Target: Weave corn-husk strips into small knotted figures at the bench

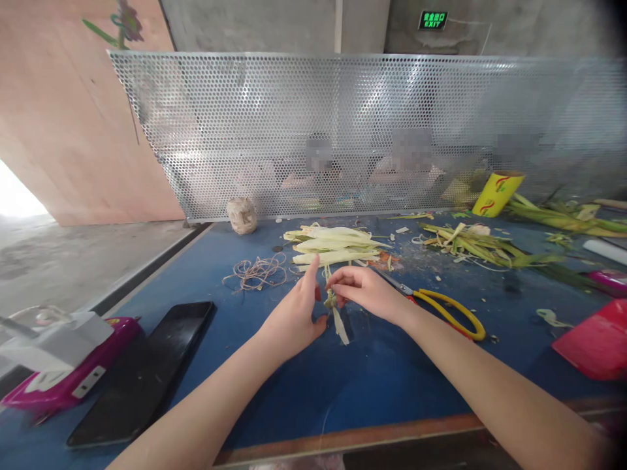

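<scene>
A small knotted strip of pale corn husk is held upright over the blue table, its loose end hanging down. My right hand pinches it near the top between thumb and fingers. Beside it on the left, my left hand has its thumb and fingers apart, close to the knot; whether a fingertip touches it is hard to see. Behind both hands lies a pile of pale husk leaves. Scissors with yellow handles rest just right of my right hand, their blades partly hidden by it.
Tangled twine and a twine roll lie left. A black phone and purple power strip are near left. Green husks, a yellow tube and a red object stand right. A perforated metal screen closes the back.
</scene>
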Tool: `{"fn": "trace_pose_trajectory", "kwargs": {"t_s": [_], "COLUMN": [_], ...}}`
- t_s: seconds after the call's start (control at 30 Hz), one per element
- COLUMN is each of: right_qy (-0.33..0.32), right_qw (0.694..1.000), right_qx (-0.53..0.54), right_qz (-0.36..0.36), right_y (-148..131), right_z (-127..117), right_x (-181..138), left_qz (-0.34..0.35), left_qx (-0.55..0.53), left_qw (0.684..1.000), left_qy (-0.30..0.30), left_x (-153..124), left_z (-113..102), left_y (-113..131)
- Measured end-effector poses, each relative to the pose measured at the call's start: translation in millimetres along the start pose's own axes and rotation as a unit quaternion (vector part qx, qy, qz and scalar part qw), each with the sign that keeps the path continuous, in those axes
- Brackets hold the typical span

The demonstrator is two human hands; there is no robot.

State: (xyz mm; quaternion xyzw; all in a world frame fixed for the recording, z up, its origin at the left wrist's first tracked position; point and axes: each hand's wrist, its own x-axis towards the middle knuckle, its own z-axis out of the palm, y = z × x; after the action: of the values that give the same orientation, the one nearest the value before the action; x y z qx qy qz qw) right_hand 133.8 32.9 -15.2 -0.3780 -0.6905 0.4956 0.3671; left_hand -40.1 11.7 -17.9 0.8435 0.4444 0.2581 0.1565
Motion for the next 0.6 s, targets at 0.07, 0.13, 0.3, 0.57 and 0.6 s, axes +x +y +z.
{"fn": "trace_pose_trajectory", "kwargs": {"t_s": [0.07, 0.13, 0.3, 0.57, 0.6], "right_qy": [-0.003, -0.003, 0.001, -0.002, -0.008], "right_qw": [1.0, 1.0, 1.0, 1.0, 1.0], "right_qx": [-0.013, -0.012, 0.008, 0.004, 0.012], "right_qz": [-0.005, -0.005, -0.003, -0.01, -0.012], "right_y": [2, 3, -1, -9, -9], "right_z": [-1, -1, -1, 0, 1], "right_x": [1, 1, 0, -4, -5], "left_qz": [0.045, 0.076, 0.103, 0.087, 0.082], "left_qx": [0.047, 0.075, 0.023, -0.023, -0.024], "left_qw": [0.998, 0.994, 0.994, 0.995, 0.995], "left_qy": [-0.024, -0.029, -0.003, 0.045, 0.052], "left_x": [1, 3, 4, 4, 4], "left_z": [0, 1, 1, 2, 2], "left_y": [1, 2, 0, 3, 4]}}
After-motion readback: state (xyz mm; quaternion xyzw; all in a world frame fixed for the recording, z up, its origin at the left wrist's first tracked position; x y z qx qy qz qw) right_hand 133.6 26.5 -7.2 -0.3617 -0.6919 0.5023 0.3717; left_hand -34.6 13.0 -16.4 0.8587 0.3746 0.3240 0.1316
